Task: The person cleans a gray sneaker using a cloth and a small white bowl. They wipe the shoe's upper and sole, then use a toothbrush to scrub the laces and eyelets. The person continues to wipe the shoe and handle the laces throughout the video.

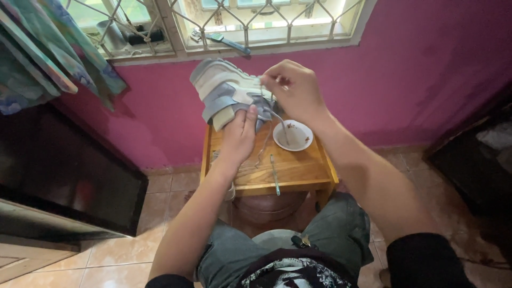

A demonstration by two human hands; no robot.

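Work surface: a small wooden table (298,173) with a raised rim, standing against a magenta wall (416,64); the floor (133,250) is laid with pale orange tiles. On the table top rests a white bowl (301,140) containing brown residue; a thin teal-handled tool (274,175) lies lengthwise near the front edge, just beside the bowl.

A grey and white sneaker (226,90) is held in the air above the table's rear edge, sole side turned toward the wall. The left hand (238,133) supports the sneaker from below, fingers closed around its underside; the right hand (296,88) is at the upper part of the sneaker, fingertips pressed together, pinching a grey lace (269,136) that hangs down toward the table.

Above, a window (229,21) with a diamond-pattern metal grille; small objects lie on its sill. Patterned cloth (48,48) hangs at upper left; a dark cabinet (64,176) stands at left.
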